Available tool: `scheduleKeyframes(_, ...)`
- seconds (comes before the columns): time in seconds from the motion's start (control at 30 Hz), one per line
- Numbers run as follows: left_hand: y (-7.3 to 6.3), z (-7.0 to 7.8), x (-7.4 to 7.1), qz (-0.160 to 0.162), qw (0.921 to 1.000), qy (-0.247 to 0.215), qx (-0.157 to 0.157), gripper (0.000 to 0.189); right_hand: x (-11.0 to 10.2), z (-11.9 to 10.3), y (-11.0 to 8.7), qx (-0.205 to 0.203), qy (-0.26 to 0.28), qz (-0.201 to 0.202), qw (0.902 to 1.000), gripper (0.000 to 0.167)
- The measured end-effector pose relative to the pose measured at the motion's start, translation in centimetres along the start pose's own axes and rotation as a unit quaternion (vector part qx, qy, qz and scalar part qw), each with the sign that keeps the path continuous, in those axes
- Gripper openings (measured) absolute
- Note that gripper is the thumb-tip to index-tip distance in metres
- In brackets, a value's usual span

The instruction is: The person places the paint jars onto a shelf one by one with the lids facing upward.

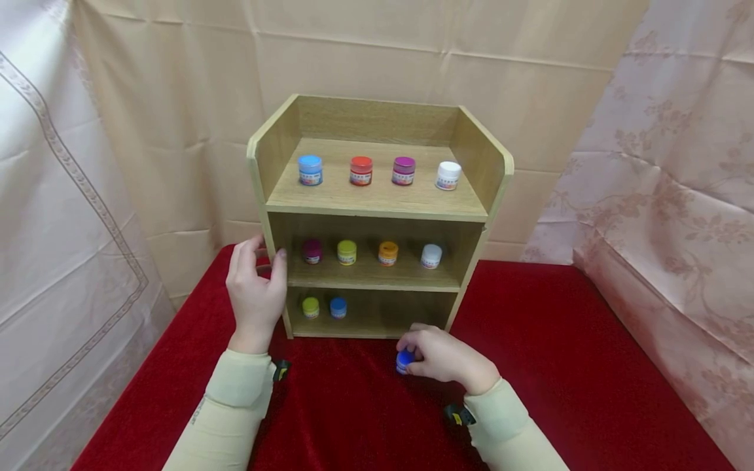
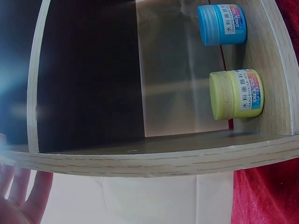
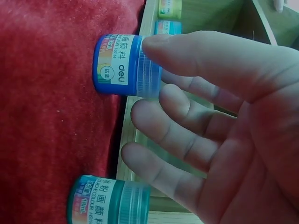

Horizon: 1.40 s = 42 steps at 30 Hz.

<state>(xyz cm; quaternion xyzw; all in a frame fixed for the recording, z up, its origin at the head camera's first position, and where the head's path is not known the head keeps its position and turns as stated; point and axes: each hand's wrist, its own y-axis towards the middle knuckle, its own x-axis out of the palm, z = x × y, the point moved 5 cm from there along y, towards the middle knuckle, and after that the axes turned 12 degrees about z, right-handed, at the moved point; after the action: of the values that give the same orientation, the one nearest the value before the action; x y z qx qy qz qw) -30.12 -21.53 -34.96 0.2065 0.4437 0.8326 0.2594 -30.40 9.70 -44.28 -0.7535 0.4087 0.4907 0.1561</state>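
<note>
My right hand [image 1: 448, 356] pinches a dark blue gouache paint jar [image 1: 403, 362] by its lid, in front of the wooden shelf unit [image 1: 377, 211]. In the right wrist view the thumb lies on the lid of this upright jar, while the index finger is partly hidden behind it. A teal-green jar [image 3: 96, 200] stands beside it, below my other fingers. My left hand [image 1: 256, 297] holds the unit's left side panel, thumb at the front edge and fingers along the outside. On the bottom shelf are a yellow-green jar [image 1: 310, 309] and a lighter blue jar [image 1: 338, 309].
The middle shelf bears a dark purple jar [image 1: 312, 251], a yellow-green one, an orange one [image 1: 387, 254] and a white one. Blue, red [image 1: 361, 171], purple and white jars line the top. Red cloth [image 1: 559, 340] covers the table; curtains [image 1: 377, 52] hang behind.
</note>
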Motion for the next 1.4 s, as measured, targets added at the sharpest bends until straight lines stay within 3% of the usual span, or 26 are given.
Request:
scheduleKeyframes(0.57, -0.1, 0.1, 0.0, 0.0, 1.0, -0.002, 0.001, 0.034, -0.1, 0.3, 0.0, 0.005, 0.013, -0.003, 0.9999, 0.032)
scheduleKeyframes(0.73, 0.0, 0.1, 0.0, -0.001, 1.0, -0.006, -0.002, 0.034, -1.1, -0.3, 0.2, -0.007, 0.001, 0.065, 0.9979, 0.029)
scheduleKeyframes(0.93, 0.0, 0.1, 0.0, -0.001, 1.0, -0.005, -0.003, 0.033, -2.9, -1.4, 0.0, 0.038, -0.009, 0.153, 0.9875, 0.031)
scheduleKeyframes(1.23, -0.1, 0.0, 0.0, -0.001, 1.0, -0.007, -0.006, 0.034, -4.0, -2.9, -0.5, 0.096, -0.031, 0.214, 0.9715, 0.032)
scheduleKeyframes(1.4, -0.1, 0.1, 0.0, -0.001, 0.9999, -0.008, -0.007, 0.034, -3.7, -3.1, -0.6, 0.129, -0.058, 0.222, 0.9647, 0.037)
